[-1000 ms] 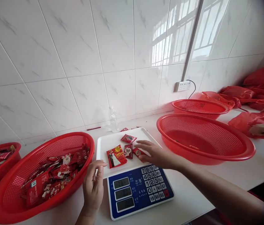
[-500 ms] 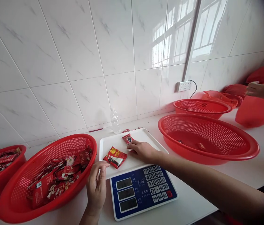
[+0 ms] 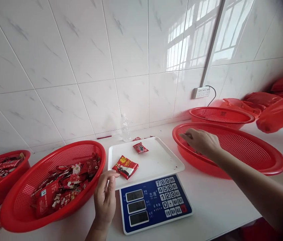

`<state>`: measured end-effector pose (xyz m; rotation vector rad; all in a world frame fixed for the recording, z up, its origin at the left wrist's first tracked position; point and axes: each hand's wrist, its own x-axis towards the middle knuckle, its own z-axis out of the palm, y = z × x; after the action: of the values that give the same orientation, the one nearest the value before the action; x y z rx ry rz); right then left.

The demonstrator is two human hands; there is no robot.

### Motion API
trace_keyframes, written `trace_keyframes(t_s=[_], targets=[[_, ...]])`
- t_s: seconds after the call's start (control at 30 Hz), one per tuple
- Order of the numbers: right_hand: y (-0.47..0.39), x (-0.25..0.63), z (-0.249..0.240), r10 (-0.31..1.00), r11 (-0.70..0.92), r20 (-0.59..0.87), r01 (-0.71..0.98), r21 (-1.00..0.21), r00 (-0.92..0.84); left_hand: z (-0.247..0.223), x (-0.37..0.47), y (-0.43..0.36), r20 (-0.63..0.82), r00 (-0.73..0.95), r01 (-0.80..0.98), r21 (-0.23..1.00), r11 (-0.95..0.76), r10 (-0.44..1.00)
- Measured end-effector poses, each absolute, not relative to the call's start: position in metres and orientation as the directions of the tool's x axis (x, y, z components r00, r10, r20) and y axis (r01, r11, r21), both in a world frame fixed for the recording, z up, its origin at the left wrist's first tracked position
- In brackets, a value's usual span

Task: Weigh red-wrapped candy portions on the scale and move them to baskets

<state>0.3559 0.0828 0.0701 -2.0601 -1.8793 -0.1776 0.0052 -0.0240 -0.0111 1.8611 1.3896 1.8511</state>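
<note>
My right hand [image 3: 203,142] is over the near rim side of the right red basket [image 3: 244,144], its fingers curled together; what they hold, if anything, I cannot make out. My left hand [image 3: 105,192] rests at the left front of the scale [image 3: 156,204], fingers loosely stretched. Its fingertips are close to a red-and-yellow snack packet [image 3: 125,166] on the white weighing tray [image 3: 154,167]; whether they touch it I cannot tell. Farther back on the tray lies a smaller red packet [image 3: 140,148].
A red basket [image 3: 98,147] of small red packets stands left, another [image 3: 26,157] beyond it. A clear bottle [image 3: 125,128] stands by the wall. Behind the right basket is another basket [image 3: 221,110]. At far right another person's hand holds a red bag [image 3: 277,113].
My right hand has left the smaller packet on the tray and moved right, over the basket. My left hand has stayed by the scale. The other person's red bag has been tilted.
</note>
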Motion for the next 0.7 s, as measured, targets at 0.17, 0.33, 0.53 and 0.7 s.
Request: trace_keyframes(t_s=[0.17, 0.33, 0.53, 0.7], targets=[[0.091, 0.351, 0.061, 0.974, 0.036, 0.227, 0.991, -0.127, -0.007, -0.01, 0.006, -0.025, 0.7, -0.203, 0.473, 0.683, -0.557, 0.685], [0.098, 0.273, 0.058, 0.939, 0.338, 0.139, 0.919, -0.203, -0.314, -0.011, 0.005, -0.023, 0.697, -0.226, 0.48, 0.687, -0.545, 0.68], [0.095, 0.177, 0.055, 0.85, 0.508, 0.016, 0.811, -0.288, -0.527, -0.01, 0.003, -0.02, 0.705, -0.236, 0.508, 0.676, -0.533, 0.669], [0.072, 0.151, 0.043, 0.767, 0.63, 0.08, 0.724, -0.279, -0.637, -0.011, 0.003, -0.022, 0.725, -0.21, 0.521, 0.651, -0.552, 0.656]])
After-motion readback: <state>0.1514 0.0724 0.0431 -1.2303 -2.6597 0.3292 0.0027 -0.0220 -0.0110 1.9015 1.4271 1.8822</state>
